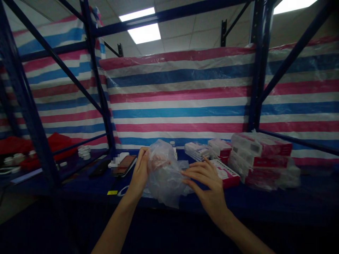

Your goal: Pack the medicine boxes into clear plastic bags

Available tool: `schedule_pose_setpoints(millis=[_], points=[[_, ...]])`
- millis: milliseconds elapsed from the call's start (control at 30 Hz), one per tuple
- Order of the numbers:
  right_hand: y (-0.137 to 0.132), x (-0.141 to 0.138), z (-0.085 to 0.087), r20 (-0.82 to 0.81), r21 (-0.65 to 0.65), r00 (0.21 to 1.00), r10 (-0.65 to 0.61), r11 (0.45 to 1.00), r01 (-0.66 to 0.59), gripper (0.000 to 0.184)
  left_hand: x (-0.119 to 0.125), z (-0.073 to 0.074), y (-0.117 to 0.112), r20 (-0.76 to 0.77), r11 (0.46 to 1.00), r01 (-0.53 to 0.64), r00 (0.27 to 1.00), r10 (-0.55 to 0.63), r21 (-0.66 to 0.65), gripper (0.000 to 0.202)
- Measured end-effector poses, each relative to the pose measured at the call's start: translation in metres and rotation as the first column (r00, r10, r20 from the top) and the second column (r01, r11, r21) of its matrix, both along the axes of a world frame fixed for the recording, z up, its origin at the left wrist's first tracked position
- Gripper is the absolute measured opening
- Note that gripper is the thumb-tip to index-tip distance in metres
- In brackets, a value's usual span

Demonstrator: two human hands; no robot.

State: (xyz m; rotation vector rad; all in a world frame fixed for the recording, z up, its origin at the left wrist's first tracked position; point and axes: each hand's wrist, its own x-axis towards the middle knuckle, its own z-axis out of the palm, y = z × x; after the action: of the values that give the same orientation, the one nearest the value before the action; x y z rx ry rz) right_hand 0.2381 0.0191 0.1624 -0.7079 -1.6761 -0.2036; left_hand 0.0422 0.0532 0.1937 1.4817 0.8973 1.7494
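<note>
A crinkled, see-through plastic bag [165, 180] is held up in front of me over the front of the blue shelf. Something pinkish-brown shows through its upper part, too unclear to name. My left hand [141, 169] grips the bag's left side, with the fingertips partly behind it. On the opposite side, my right hand [208, 180] pinches the bag's right edge between thumb and fingers. Just beyond my right hand lies a white and red box [225, 173].
Plastic-wrapped boxes [262, 155] are stacked at the right, with smaller packs [197, 150] behind the bag. A phone [125, 165] and a yellow tag [112, 192] lie to the left. Blue shelf posts [255, 88] frame both sides; a striped sheet [180, 113] hangs behind.
</note>
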Motion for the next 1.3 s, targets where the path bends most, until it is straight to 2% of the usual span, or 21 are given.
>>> schedule_pose_setpoints(millis=[67,133,200,300,433,533,567,633,733,833,933,1000,1067,1100,1200,1300], points=[[0.003,-0.001,0.002,-0.077,0.001,0.997,-0.006,1.0,0.006,0.008,-0.007,0.006,0.0,-0.03,1.0,-0.02,0.999,0.021,0.023,0.022],[0.008,0.003,0.005,-0.19,-0.07,0.982,0.019,0.997,-0.033,0.007,-0.019,0.012,0.001,-0.031,0.999,-0.029,0.999,0.03,0.017,0.019],[0.017,0.011,0.008,-0.312,-0.184,0.949,0.046,0.977,-0.108,0.009,-0.032,0.018,0.004,0.039,1.0,-0.007,0.999,0.007,-0.001,0.017],[0.034,0.023,0.008,-0.453,-0.323,0.887,0.09,0.911,-0.258,0.016,-0.048,0.022,0.012,0.219,0.999,0.039,0.975,-0.039,0.004,0.017],[0.05,0.024,0.002,-0.476,-0.409,0.862,0.174,0.824,-0.392,0.027,-0.048,0.019,0.021,0.334,0.99,0.13,0.932,-0.138,0.047,0.017],[0.045,0.014,-0.005,-0.419,-0.434,0.853,0.31,0.757,-0.488,0.045,-0.036,0.016,0.023,0.36,0.972,0.212,0.903,-0.233,0.099,0.017],[0.04,0.01,-0.007,-0.384,-0.436,0.86,0.337,0.754,-0.491,0.05,-0.032,0.016,0.023,0.369,0.967,0.227,0.894,-0.254,0.116,0.017],[0.028,0.002,-0.01,-0.291,-0.447,0.905,0.309,0.793,-0.414,0.051,-0.026,0.017,0.022,0.381,0.96,0.238,0.882,-0.278,0.148,0.016],[0.023,-0.002,-0.007,-0.246,-0.457,0.958,0.147,0.854,-0.248,0.024,-0.024,0.022,0.022,0.339,0.95,0.229,0.895,-0.291,0.212,0.019],[0.048,0.003,0.0,-0.343,-0.46,0.931,0.128,0.841,-0.285,0.023,-0.032,0.033,0.031,0.24,0.929,0.205,0.928,-0.284,0.307,0.036],[0.096,0.009,0.004,-0.42,-0.493,0.893,0.16,0.787,-0.372,0.029,-0.043,0.042,0.055,0.177,0.921,0.186,0.95,-0.258,0.343,0.044],[0.127,0.012,0.002,-0.427,-0.592,0.9,0.092,0.724,-0.355,0.031,-0.051,0.04,0.076,0.178,0.946,0.203,0.952,-0.251,0.252,0.042],[0.15,0.013,-0.005,-0.386,-0.721,0.922,-0.009,0.626,-0.296,0.03,-0.056,0.028,0.09,0.187,0.965,0.257,0.946,-0.263,0.056,0.04],[0.159,0.014,-0.009,-0.358,-0.771,0.932,-0.05,0.579,-0.265,0.029,-0.057,0.019,0.094,0.188,0.957,0.285,0.944,-0.27,-0.054,0.04],[0.174,0.016,-0.024,-0.295,-0.84,0.948,-0.12,0.505,-0.198,0.025,-0.058,-0.012,0.082,0.095,0.895,0.319,0.948,-0.305,-0.311,0.049],[0.174,0.021,-0.033,-0.258,-0.868,0.946,-0.197,0.477,-0.138,0.038,-0.053,-0.036,0.054,-0.155,0.872,0.301,0.911,-0.382,-0.386,0.051]])
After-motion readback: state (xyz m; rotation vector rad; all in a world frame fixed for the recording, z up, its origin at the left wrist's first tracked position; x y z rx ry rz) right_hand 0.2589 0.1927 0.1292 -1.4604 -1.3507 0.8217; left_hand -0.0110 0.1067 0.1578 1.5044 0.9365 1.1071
